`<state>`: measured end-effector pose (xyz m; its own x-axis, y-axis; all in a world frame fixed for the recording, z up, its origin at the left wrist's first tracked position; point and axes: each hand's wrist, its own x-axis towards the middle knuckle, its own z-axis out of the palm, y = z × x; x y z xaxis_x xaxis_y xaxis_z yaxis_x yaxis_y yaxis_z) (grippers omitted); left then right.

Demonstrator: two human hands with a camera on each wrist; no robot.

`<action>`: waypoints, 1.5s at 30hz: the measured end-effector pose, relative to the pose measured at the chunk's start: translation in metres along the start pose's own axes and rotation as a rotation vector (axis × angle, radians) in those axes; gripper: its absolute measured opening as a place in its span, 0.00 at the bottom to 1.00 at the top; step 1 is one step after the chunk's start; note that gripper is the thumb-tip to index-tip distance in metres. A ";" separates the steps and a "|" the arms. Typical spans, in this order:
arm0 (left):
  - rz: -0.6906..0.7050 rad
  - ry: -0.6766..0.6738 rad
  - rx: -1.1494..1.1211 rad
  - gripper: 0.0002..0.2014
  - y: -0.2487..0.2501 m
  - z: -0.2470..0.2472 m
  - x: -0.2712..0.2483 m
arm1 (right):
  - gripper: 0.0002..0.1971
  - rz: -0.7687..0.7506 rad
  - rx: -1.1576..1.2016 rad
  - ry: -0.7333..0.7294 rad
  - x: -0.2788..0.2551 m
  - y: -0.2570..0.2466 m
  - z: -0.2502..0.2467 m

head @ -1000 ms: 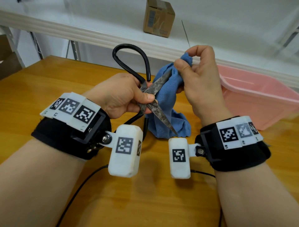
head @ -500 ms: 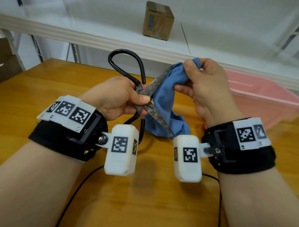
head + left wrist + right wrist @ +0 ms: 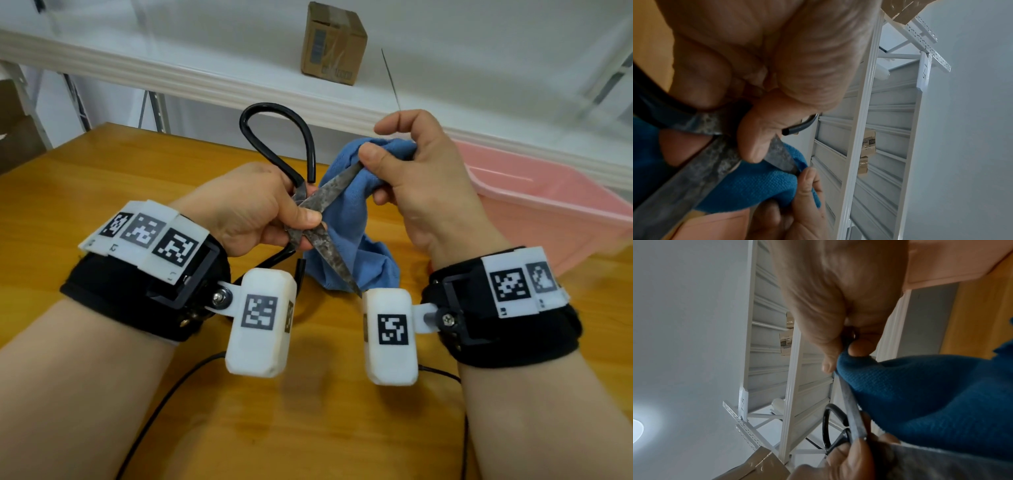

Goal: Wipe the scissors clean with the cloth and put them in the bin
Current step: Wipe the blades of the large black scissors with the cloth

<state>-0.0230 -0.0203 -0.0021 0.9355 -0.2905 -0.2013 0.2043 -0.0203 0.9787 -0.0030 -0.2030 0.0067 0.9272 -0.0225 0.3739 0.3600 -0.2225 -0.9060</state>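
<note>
While left hand [image 3: 253,209] grips scissors [image 3: 318,219], right hand [image 3: 421,185] pinches cloth [image 3: 356,219].

The right hand [image 3: 838,293] pinches the blue cloth [image 3: 931,402] around the scissors [image 3: 852,407] blade tip.

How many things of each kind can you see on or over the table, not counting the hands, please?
Scissors: 1
Cloth: 1
Bin: 1
Total: 3
</note>
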 end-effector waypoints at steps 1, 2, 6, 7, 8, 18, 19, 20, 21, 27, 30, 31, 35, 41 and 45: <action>-0.004 -0.006 0.004 0.11 0.000 0.000 0.000 | 0.09 -0.004 -0.006 -0.013 0.000 -0.001 0.000; -0.008 -0.014 0.010 0.12 -0.001 0.000 0.000 | 0.09 -0.010 -0.014 -0.010 -0.001 -0.002 0.000; -0.020 -0.053 0.008 0.14 0.000 0.003 0.000 | 0.13 0.023 -0.026 0.077 0.000 -0.001 -0.001; -0.019 -0.058 0.004 0.14 0.000 0.003 0.000 | 0.13 0.027 -0.028 0.097 0.001 -0.001 -0.001; -0.018 -0.059 0.001 0.14 0.000 0.003 0.000 | 0.14 0.023 -0.033 0.110 0.001 0.000 -0.001; -0.049 -0.004 -0.050 0.11 -0.001 -0.013 -0.001 | 0.11 0.020 -0.052 0.269 0.007 0.001 -0.019; -0.058 -0.008 -0.069 0.10 -0.001 -0.015 -0.001 | 0.09 0.023 -0.052 0.252 0.008 0.000 -0.020; -0.068 -0.008 -0.082 0.10 -0.002 -0.016 0.000 | 0.09 0.018 -0.053 0.232 0.008 0.000 -0.020; -0.075 -0.005 -0.091 0.09 -0.002 -0.017 0.001 | 0.08 0.011 -0.049 0.213 0.008 -0.001 -0.018; -0.076 0.017 -0.162 0.05 -0.001 -0.018 0.000 | 0.04 0.017 0.083 0.077 0.001 -0.018 -0.005; -0.044 0.025 -0.212 0.07 -0.004 -0.017 0.002 | 0.09 0.012 0.056 -0.121 -0.002 -0.017 0.005; -0.030 0.018 -0.224 0.09 -0.004 -0.017 0.002 | 0.12 -0.007 -0.014 -0.159 -0.003 -0.014 0.009; 0.000 0.018 -0.223 0.18 -0.005 -0.020 0.004 | 0.16 -0.055 -0.210 -0.197 -0.005 -0.007 0.019; 0.047 0.028 -0.192 0.17 -0.006 -0.015 0.004 | 0.11 -0.205 -0.452 -0.272 -0.012 -0.011 0.027; 0.066 -0.006 -0.135 0.15 -0.006 -0.007 0.003 | 0.10 -0.278 -0.556 -0.290 -0.014 -0.010 0.027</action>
<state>-0.0197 -0.0144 -0.0086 0.9464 -0.2928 -0.1360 0.1797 0.1277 0.9754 -0.0169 -0.1736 0.0052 0.8263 0.3526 0.4392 0.5537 -0.6512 -0.5189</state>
